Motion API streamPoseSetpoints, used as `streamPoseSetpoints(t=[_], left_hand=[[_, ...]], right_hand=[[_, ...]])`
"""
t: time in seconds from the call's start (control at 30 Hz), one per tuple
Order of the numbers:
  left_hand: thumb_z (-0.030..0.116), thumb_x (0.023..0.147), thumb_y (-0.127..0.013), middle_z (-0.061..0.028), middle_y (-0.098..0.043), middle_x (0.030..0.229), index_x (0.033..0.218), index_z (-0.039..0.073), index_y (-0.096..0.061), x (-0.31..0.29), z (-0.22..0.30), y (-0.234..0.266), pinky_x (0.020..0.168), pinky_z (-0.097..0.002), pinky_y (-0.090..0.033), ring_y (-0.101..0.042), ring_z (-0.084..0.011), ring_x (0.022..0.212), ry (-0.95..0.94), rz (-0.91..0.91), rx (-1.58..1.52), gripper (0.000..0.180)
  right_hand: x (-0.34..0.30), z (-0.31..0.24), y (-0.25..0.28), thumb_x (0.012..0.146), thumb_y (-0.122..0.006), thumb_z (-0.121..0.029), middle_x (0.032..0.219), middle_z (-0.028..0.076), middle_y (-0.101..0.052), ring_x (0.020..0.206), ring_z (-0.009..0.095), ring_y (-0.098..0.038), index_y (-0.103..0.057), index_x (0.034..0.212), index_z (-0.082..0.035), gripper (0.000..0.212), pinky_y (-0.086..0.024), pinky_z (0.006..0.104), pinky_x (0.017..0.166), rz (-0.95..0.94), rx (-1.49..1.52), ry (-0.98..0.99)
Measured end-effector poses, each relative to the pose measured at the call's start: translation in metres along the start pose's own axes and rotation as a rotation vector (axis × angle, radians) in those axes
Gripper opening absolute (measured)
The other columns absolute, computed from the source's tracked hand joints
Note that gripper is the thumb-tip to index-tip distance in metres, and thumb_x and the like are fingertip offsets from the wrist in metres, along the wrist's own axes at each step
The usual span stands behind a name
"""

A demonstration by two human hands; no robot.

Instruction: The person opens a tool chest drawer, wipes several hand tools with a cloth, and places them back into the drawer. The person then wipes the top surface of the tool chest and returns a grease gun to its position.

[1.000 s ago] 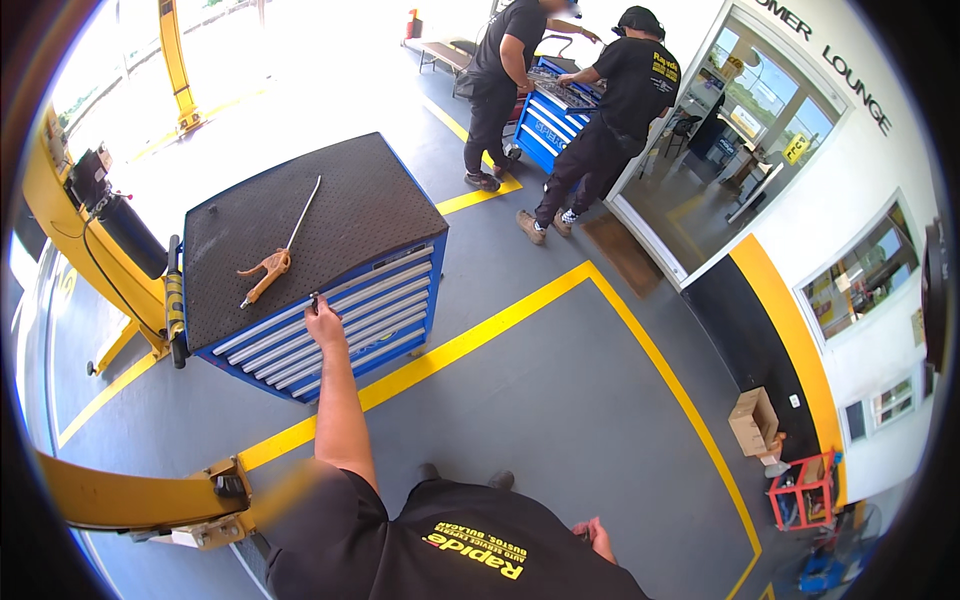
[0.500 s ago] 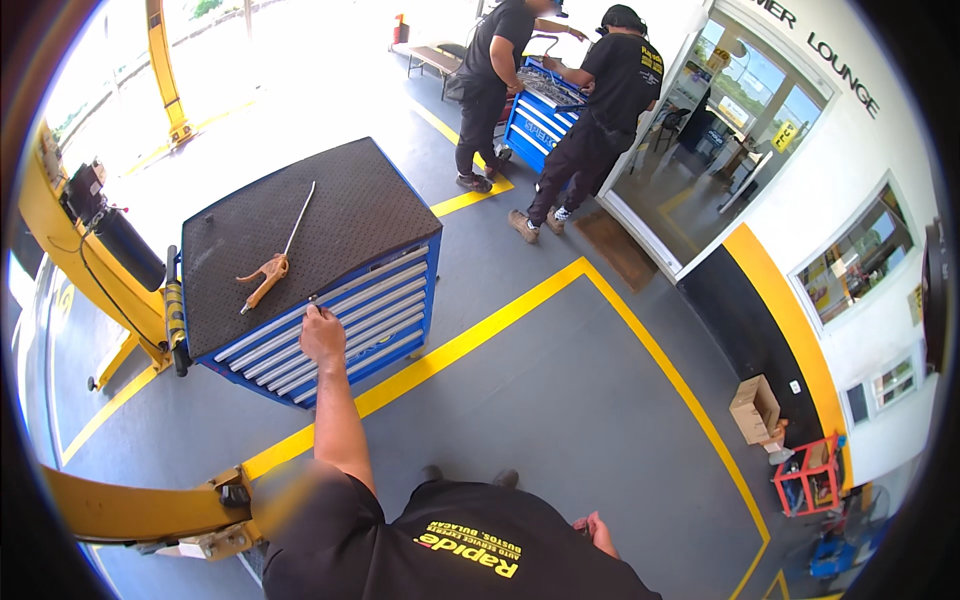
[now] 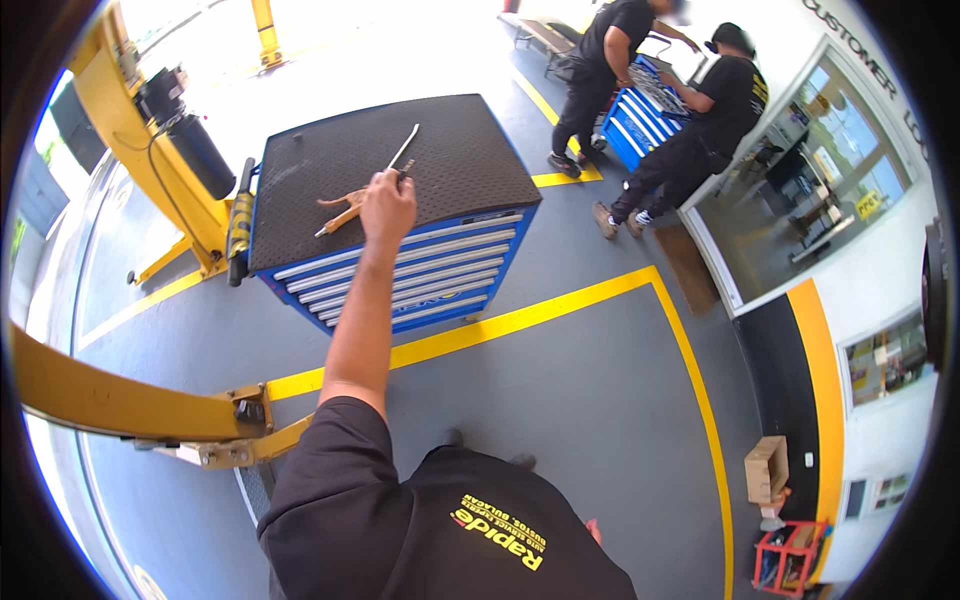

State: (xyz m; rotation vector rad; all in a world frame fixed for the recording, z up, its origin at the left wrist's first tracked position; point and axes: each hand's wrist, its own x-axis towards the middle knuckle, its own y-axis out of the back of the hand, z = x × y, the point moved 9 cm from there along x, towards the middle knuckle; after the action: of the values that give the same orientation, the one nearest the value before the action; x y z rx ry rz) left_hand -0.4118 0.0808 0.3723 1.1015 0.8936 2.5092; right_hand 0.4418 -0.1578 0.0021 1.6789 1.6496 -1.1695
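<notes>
One orange, silver-tubed blow gun [image 3: 343, 216] lies behind the left hand [image 3: 388, 208] pinching a fitting [image 3: 406, 170], the right hand's [image 3: 594, 530] grip unclear.

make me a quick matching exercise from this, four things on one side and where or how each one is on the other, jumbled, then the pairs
1. orange-brown air gun
2. brown doormat
3. cardboard box
4. left hand

A. in front of the glass doorway
B. gripping a small dark piece
C. lying on the black cabinet top
D. near the red rack

Pairs: 1-C, 2-A, 3-D, 4-B
</notes>
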Motion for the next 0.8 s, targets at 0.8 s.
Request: streamPoseSetpoints(t=[0.8], left_hand=[[0.023, 0.088, -0.074, -0.0146, -0.081, 0.109, 0.106, 0.010, -0.083, -0.851, -0.252, -0.139, 0.096, -0.0467, -0.061, -0.077, -0.0340, 0.106, 0.570, -1.959, 0.156, 0.024]], right_hand=[[-0.070, -0.078, -0.087, 0.105, -0.050, -0.071, 0.064, -0.003, -0.055, 0.048, 0.014, -0.048, -0.062, 0.088, -0.023, 0.052, -0.032, 0.0304, 0.041, 0.316, -0.303, -0.529]])
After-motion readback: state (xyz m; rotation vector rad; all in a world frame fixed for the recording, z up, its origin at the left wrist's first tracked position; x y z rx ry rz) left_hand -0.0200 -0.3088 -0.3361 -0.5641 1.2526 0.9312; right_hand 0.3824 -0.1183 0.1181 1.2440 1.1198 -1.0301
